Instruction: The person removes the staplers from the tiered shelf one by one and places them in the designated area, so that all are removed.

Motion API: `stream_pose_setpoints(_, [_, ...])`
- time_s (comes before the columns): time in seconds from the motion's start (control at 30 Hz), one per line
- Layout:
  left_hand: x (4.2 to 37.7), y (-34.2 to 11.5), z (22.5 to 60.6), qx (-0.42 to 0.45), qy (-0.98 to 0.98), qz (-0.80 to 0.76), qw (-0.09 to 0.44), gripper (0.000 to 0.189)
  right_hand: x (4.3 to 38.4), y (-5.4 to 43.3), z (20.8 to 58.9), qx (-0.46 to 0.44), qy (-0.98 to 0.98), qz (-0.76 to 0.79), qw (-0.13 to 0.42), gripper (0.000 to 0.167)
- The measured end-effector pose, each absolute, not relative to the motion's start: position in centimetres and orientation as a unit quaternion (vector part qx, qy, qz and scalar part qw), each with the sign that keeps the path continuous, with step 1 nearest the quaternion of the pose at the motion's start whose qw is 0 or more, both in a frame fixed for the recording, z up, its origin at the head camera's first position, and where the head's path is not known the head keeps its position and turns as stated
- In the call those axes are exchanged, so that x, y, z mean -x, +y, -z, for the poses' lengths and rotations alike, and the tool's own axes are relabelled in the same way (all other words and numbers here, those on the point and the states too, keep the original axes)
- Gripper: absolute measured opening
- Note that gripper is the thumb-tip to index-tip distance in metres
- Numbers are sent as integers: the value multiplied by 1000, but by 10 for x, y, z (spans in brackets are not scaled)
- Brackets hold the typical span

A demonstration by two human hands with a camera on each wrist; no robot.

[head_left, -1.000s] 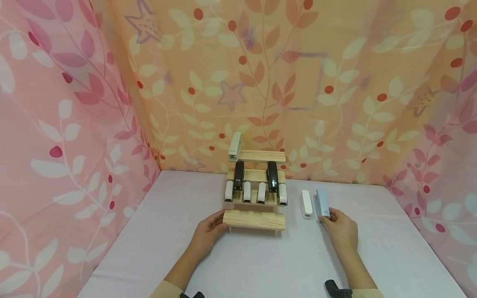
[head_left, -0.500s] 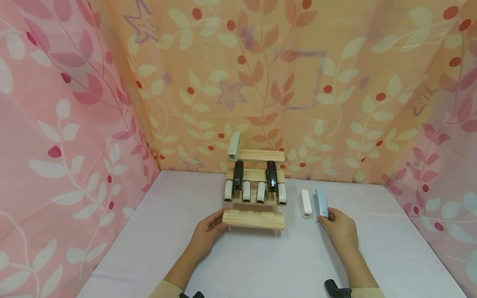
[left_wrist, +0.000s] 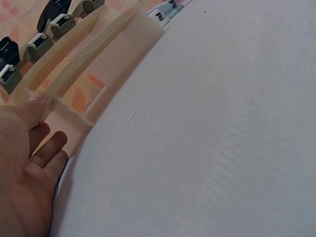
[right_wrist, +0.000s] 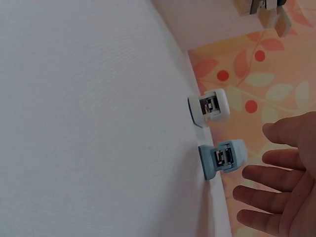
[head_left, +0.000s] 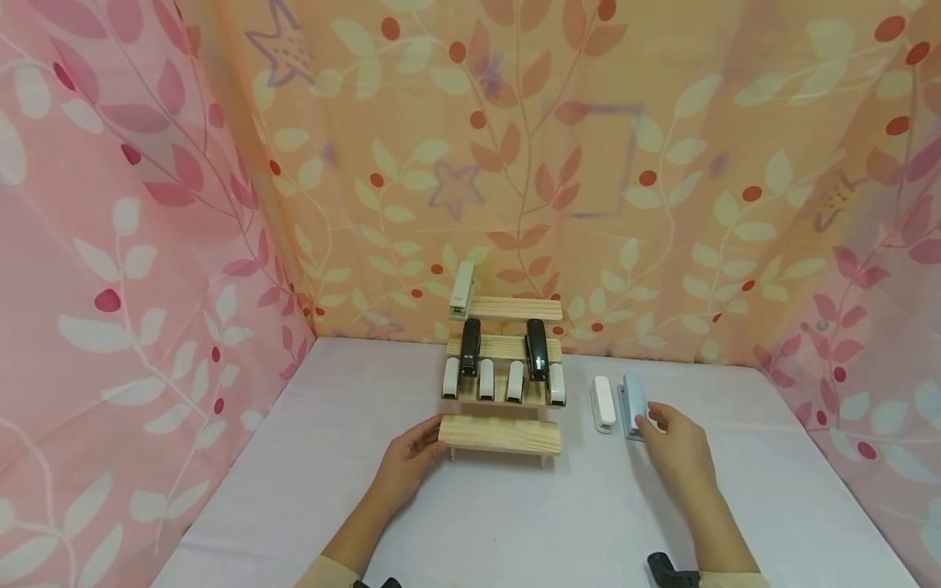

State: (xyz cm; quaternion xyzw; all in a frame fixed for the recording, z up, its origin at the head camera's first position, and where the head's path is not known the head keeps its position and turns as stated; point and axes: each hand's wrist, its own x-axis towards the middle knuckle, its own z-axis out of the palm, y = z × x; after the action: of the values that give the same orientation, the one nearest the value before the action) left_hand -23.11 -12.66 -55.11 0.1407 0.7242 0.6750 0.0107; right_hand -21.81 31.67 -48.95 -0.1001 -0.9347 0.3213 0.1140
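1. My right hand [head_left: 680,449] is relaxed, holding nothing.
2. Just ahead-left of it, one blue stapler [head_left: 633,398] sits on the table [head_left: 515,527], long axis running away from me; that hand is nearer.
3. My left hand [head_left: 403,467] holds one wooden rack [head_left: 501,434] by its near-left end.
4. Beside the blue: one white stapler [head_left: 604,403]. Racked: two black staplers [head_left: 537,347], four small white staplers [head_left: 487,378], one pale stapler [head_left: 462,289].

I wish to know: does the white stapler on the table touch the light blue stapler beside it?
Apart. The right wrist view shows a clear gap between the white stapler and the light blue stapler.
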Motion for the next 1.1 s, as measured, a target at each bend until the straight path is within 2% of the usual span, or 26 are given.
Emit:
stream_pose_setpoints(0.4, [232, -126, 549, -136, 730, -670, 10, 54, 207, 281, 443, 25, -910, -349, 224, 43])
stream_pose_setpoints(0.73, [232, -127, 555, -145, 726, -672, 7, 55, 220, 243, 403, -74, -878, -362, 304, 36])
stream_pose_setpoints(0.87, [232, -127, 554, -142, 727, -672, 7, 55, 231, 222, 384, -102, -871, -364, 315, 35])
stream_pose_setpoints(1.1, [231, -127, 554, -137, 733, -666, 7, 55, 249, 184, 359, -145, -868, -391, 270, 40])
